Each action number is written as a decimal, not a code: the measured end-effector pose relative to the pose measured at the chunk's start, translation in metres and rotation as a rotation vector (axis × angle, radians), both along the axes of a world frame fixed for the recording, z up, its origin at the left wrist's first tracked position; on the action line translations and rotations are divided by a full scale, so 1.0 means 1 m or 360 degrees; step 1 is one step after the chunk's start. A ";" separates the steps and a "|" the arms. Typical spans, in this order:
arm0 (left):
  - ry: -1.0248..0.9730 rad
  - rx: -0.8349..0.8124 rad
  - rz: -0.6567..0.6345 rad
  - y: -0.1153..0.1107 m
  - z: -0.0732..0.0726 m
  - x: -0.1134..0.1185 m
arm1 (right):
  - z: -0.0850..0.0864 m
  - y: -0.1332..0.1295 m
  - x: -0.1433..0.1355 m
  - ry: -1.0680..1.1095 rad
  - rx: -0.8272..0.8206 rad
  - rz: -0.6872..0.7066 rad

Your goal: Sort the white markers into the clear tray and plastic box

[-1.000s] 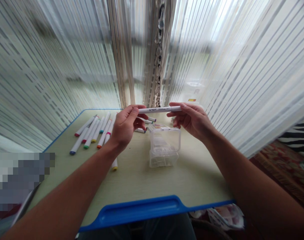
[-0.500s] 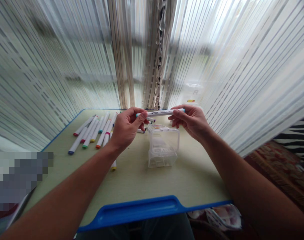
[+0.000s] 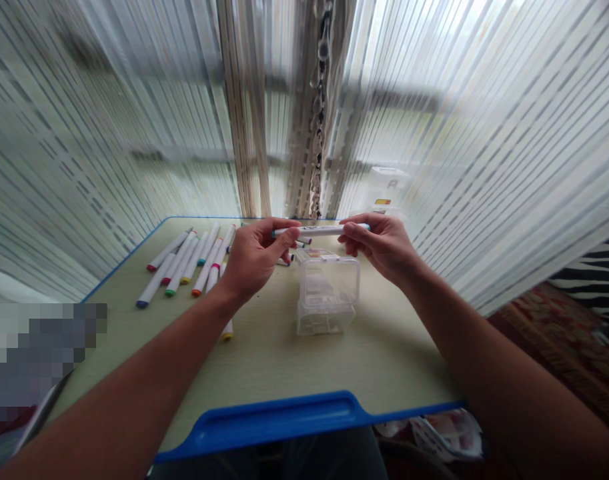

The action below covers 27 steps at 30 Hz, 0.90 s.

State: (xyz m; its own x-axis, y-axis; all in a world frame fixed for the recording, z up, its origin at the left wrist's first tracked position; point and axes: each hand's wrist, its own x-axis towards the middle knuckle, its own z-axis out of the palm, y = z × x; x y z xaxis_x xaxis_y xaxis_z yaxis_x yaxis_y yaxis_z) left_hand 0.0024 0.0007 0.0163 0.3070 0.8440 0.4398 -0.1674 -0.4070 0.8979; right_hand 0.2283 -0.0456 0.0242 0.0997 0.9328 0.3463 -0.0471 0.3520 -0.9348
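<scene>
A white marker (image 3: 320, 231) with light-blue ends is held level above the far part of the table. My left hand (image 3: 258, 257) pinches its left end, and my right hand (image 3: 381, 245) grips the right end between thumb and fingers. Just below the marker stands a clear plastic box (image 3: 329, 283) on the table (image 3: 264, 367). Several white markers (image 3: 181, 263) with coloured ends lie left of my left hand. One yellow-ended marker (image 3: 227, 330) is partly hidden by my left forearm. A few more markers are partly covered behind my left hand.
Another clear container (image 3: 388, 187) with a small yellow and red label stands at the back right, by the string curtain (image 3: 184, 100). A blue tray ledge (image 3: 279, 420) runs along the table's near edge. At the right are a patterned rug (image 3: 559, 340) and striped fabric (image 3: 594, 273).
The marker has become more level and turned slightly, its right end a little lower. Both hands still hold it, with my right fingers shifted slightly left along it.
</scene>
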 end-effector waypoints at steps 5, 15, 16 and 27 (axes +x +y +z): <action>-0.0098 -0.0102 -0.0058 0.002 0.001 0.000 | 0.001 -0.001 0.000 0.0062 -0.0053 0.0061; -0.0279 -0.0260 -0.0125 0.003 0.001 0.000 | 0.004 -0.002 0.004 0.0126 -0.0095 0.0145; -0.0274 -0.0254 -0.0116 0.003 0.001 0.000 | 0.004 -0.003 0.003 0.0130 -0.0095 0.0149; -0.0070 -0.0074 0.0007 0.003 0.000 -0.001 | 0.003 -0.002 0.002 0.0113 -0.0073 0.0090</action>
